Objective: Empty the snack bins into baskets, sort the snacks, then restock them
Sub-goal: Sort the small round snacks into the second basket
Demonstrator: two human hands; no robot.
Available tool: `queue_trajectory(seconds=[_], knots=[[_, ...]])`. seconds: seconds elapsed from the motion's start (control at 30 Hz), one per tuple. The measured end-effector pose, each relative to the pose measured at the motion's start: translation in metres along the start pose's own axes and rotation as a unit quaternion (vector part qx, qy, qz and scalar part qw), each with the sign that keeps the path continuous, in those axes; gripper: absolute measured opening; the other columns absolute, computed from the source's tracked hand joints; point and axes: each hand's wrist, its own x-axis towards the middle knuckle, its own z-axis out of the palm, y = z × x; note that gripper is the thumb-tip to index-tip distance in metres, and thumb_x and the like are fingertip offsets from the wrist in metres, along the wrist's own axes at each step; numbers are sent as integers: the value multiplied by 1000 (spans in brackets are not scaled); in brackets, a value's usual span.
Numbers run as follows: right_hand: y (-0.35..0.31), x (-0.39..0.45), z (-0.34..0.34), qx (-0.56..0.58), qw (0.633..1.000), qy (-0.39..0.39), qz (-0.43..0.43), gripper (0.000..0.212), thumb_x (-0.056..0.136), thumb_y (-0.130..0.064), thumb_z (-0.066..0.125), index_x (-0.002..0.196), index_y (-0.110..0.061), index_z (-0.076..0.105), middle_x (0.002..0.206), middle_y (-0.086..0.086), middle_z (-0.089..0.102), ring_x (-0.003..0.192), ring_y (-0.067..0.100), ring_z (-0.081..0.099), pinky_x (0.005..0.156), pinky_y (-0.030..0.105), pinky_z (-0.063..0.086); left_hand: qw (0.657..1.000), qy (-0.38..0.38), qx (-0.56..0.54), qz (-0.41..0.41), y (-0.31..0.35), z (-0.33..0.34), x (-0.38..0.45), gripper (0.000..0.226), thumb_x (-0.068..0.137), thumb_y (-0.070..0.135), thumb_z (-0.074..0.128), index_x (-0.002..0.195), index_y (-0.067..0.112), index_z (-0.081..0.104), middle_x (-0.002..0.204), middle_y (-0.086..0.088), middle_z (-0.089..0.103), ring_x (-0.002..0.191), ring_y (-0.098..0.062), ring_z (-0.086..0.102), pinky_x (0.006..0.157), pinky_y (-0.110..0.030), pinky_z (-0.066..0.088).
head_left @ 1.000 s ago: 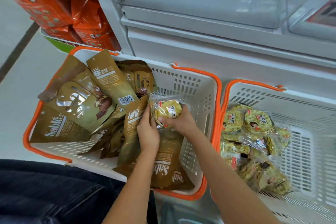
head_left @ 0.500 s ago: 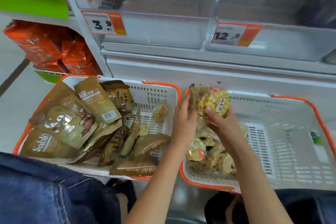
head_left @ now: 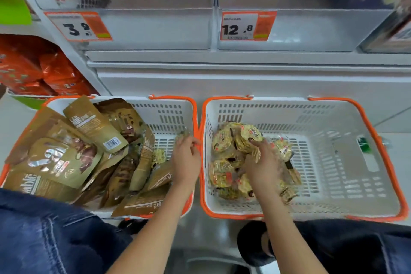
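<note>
Since the earlier frame the right hand [head_left: 264,167] has lowered its yellow packet onto the yellow packets [head_left: 233,140] in the right basket [head_left: 333,118], fingers spread loosely on them. The left hand [head_left: 185,160] reaches into the left basket [head_left: 173,115], fingers closing on a small packet beside the brown pouches [head_left: 66,151]. Sorting appears nearly done. Farther off, both bins [head_left: 151,29] stand empty; restocking remains.

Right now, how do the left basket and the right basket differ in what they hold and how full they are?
The left basket holds mostly large brown pouches, piled across most of it; the right basket holds small yellow round packets, heaped only at its left end, the rest bare. Both are white slotted baskets with orange rims.
</note>
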Motion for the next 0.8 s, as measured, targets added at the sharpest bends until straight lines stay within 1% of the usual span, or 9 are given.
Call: queue_trajectory(seconds=[0.07, 0.13, 0.17, 0.27, 0.4, 0.47, 0.57, 0.7, 0.8], knots=[[-33, -3, 10, 26, 994, -10, -106, 32, 86, -6, 55, 113, -22, 60, 133, 2, 56, 110, 26, 58, 93, 43, 49, 999, 26, -10, -35, -4, -4, 16, 15, 87, 1, 53, 87, 11, 65, 90, -1, 64, 80, -18, 59, 64, -25, 41], [-68, -7, 24, 56, 984, -49, -164, 27, 88, -2, 53, 109, -16, 62, 121, -1, 62, 94, 8, 57, 85, 23, 45, 994, -11, -3, -111, -23, -7, 35, 15, 88, 1, 51, 91, 10, 64, 93, -5, 65, 87, -24, 62, 68, -29, 46], [-84, -9, 34, 59, 977, -72, -192, 26, 89, 0, 52, 108, -15, 63, 116, -2, 63, 93, 6, 55, 83, 20, 43, 986, -50, 17, -157, -39, -6, 43, 17, 90, 2, 49, 96, 8, 64, 99, -8, 65, 94, -28, 62, 75, -31, 47], [-117, -10, 83, 6, 945, -199, -258, 35, 85, 8, 48, 112, -12, 60, 117, 6, 61, 106, 21, 56, 88, 31, 45, 944, -152, 90, -278, -90, -8, 54, 26, 94, 12, 48, 114, 0, 60, 119, -18, 61, 114, -36, 55, 89, -35, 43], [-134, 10, 157, -190, 876, -361, -259, 55, 81, 13, 43, 132, -7, 44, 135, 17, 46, 121, 35, 46, 100, 42, 40, 930, -177, 71, -314, -135, 2, 60, 34, 91, 12, 53, 124, 2, 53, 125, -23, 57, 117, -38, 53, 95, -36, 42], [-124, 27, 186, -270, 850, -394, -223, 56, 87, 6, 42, 140, -10, 35, 141, 17, 39, 127, 37, 42, 103, 41, 36, 929, -179, 56, -321, -147, 12, 65, 52, 89, 13, 54, 138, 5, 38, 132, -21, 52, 121, -37, 49, 99, -37, 39], [-104, 53, 215, -373, 817, -398, -189, 55, 94, -6, 43, 146, -17, 27, 149, 16, 31, 135, 35, 31, 106, 41, 33, 927, -184, 90, -315, -161, 23, 70, 73, 89, 6, 53, 150, 10, 13, 148, -17, 31, 132, -35, 36, 107, -40, 33], [-104, 71, 235, -484, 746, -388, -243, 68, 93, -19, 52, 150, -20, 16, 159, 9, 7, 144, 33, 9, 113, 50, 23, 912, -265, 272, -154, -174, 38, 82, 87, 83, -8, 55, 151, 11, 4, 158, -11, 2, 145, -28, 6, 113, -36, 27], [-100, 80, 239, -549, 690, -381, -279, 72, 94, -25, 50, 152, -20, 7, 160, 6, -1, 145, 30, 3, 116, 49, 16, 865, -333, 364, -93, -183, 49, 102, 88, 85, 3, 60, 150, 8, 0, 157, -15, 4, 145, -32, -1, 115, -38, 25]])
